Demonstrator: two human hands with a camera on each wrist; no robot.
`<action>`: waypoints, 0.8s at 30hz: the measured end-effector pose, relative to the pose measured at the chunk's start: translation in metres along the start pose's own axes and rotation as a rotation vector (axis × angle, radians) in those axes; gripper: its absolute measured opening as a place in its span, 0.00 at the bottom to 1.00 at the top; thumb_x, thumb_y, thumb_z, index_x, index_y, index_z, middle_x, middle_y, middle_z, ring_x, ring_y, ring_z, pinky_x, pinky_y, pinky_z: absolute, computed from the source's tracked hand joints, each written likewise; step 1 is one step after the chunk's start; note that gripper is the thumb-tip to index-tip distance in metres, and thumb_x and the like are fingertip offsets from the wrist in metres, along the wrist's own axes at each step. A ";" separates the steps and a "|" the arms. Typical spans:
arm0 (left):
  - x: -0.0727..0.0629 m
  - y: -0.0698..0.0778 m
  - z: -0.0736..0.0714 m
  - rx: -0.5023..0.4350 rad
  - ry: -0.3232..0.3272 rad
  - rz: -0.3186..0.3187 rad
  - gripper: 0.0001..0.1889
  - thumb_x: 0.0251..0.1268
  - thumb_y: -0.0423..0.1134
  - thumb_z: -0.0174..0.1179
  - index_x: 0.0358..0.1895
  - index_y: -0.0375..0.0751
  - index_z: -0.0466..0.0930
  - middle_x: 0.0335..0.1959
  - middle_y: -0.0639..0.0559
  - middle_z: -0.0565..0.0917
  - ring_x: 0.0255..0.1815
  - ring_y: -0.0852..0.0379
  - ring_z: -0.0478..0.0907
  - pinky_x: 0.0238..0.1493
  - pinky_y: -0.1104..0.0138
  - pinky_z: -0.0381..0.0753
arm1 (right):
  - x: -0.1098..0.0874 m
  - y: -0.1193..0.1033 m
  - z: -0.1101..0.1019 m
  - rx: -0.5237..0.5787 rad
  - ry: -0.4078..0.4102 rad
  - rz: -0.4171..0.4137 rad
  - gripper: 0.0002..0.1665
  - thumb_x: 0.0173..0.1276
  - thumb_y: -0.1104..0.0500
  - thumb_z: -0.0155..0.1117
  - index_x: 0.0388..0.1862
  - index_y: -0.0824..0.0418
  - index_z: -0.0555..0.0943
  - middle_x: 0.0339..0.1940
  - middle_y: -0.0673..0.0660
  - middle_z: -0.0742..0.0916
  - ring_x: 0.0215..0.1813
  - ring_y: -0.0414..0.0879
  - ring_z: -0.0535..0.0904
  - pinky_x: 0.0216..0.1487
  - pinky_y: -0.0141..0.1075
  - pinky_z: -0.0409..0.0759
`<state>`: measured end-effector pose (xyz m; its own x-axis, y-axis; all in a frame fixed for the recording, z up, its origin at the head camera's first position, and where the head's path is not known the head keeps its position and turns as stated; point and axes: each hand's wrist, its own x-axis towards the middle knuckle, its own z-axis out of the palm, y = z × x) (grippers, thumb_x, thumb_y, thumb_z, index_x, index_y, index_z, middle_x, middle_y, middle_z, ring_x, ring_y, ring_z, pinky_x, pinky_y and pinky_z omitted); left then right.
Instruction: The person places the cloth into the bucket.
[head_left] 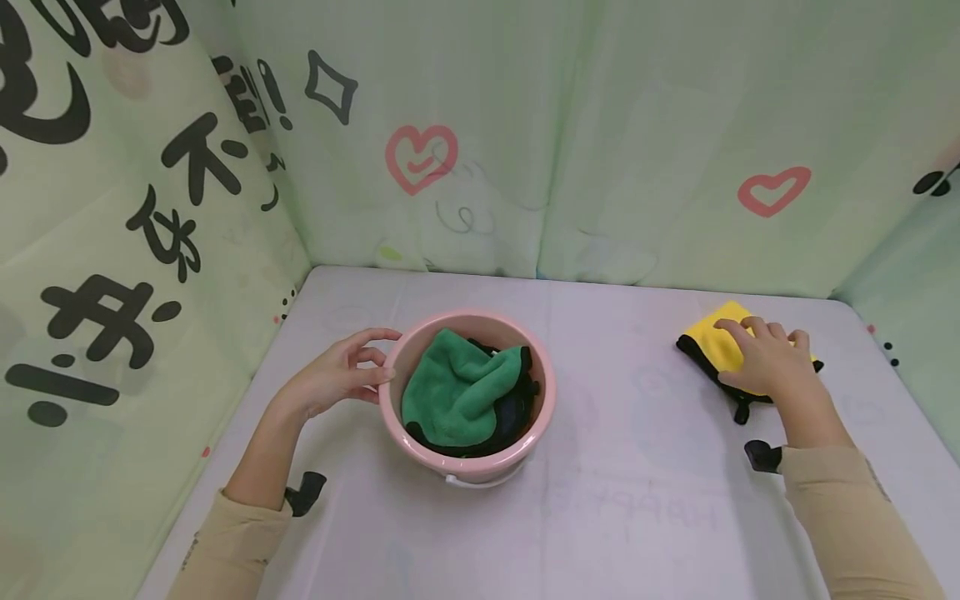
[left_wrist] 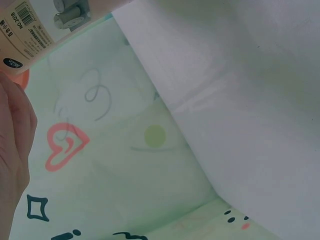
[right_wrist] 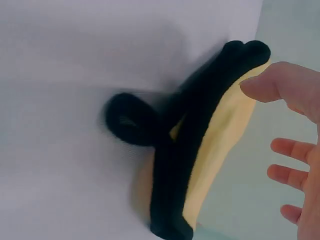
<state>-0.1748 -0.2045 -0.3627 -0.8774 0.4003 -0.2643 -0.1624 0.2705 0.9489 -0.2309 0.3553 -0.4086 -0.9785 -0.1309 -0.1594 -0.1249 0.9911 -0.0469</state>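
Note:
A pink bucket (head_left: 546,375) stands left of the table's middle, with a green cloth (head_left: 450,387) edged in black bunched inside it. My left hand (head_left: 352,371) touches the left side of its rim, thumb and index finger spread along it; no finger shows inside the bucket. In the left wrist view, the left hand (left_wrist: 15,130) is at the left edge, below a printed label (left_wrist: 25,35). A folded yellow cloth (head_left: 705,333) with black edging and a black loop (right_wrist: 131,119) lies at the right. Over it hovers my right hand (head_left: 768,358), fingers spread and loosely bent, gripping nothing.
A white sheet covers the table (head_left: 622,500). Pale green printed curtains (head_left: 637,142) stand along the back and both sides. The bucket's white handle (head_left: 480,483) hangs down at its front.

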 end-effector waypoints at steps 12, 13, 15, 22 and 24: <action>0.000 -0.001 -0.001 0.009 0.004 -0.002 0.30 0.60 0.35 0.60 0.65 0.40 0.59 0.37 0.43 0.73 0.32 0.51 0.79 0.40 0.59 0.82 | -0.003 0.018 0.023 0.006 -0.095 0.057 0.55 0.45 0.39 0.70 0.65 0.60 0.54 0.55 0.76 0.61 0.54 0.74 0.53 0.53 0.70 0.42; 0.000 -0.001 -0.001 0.008 0.004 -0.002 0.30 0.60 0.35 0.60 0.65 0.40 0.59 0.37 0.43 0.73 0.32 0.51 0.79 0.40 0.59 0.82 | -0.004 0.018 0.024 0.011 -0.101 0.068 0.56 0.44 0.38 0.70 0.65 0.61 0.54 0.55 0.77 0.60 0.54 0.74 0.53 0.53 0.70 0.41; 0.000 0.000 0.000 0.005 0.002 -0.002 0.31 0.59 0.35 0.60 0.65 0.40 0.59 0.36 0.43 0.73 0.32 0.51 0.79 0.40 0.59 0.82 | -0.004 0.019 0.028 0.023 -0.116 0.091 0.59 0.43 0.36 0.70 0.65 0.63 0.53 0.55 0.78 0.60 0.53 0.76 0.52 0.53 0.71 0.40; 0.000 -0.001 -0.001 -0.001 -0.001 0.000 0.30 0.60 0.35 0.60 0.65 0.40 0.59 0.36 0.44 0.73 0.32 0.51 0.79 0.39 0.59 0.82 | -0.001 0.020 0.038 0.042 -0.096 0.107 0.57 0.45 0.37 0.68 0.64 0.66 0.54 0.52 0.80 0.60 0.51 0.77 0.53 0.54 0.70 0.39; 0.001 -0.001 0.000 -0.005 -0.002 0.000 0.30 0.59 0.35 0.60 0.65 0.40 0.59 0.36 0.44 0.73 0.32 0.51 0.79 0.39 0.58 0.82 | 0.001 0.020 0.040 0.032 -0.088 0.110 0.54 0.47 0.41 0.69 0.64 0.65 0.54 0.51 0.80 0.60 0.50 0.77 0.53 0.54 0.70 0.40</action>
<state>-0.1753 -0.2050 -0.3641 -0.8766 0.4019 -0.2647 -0.1646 0.2664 0.9497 -0.2278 0.3742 -0.4487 -0.9676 -0.0250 -0.2513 -0.0114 0.9984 -0.0553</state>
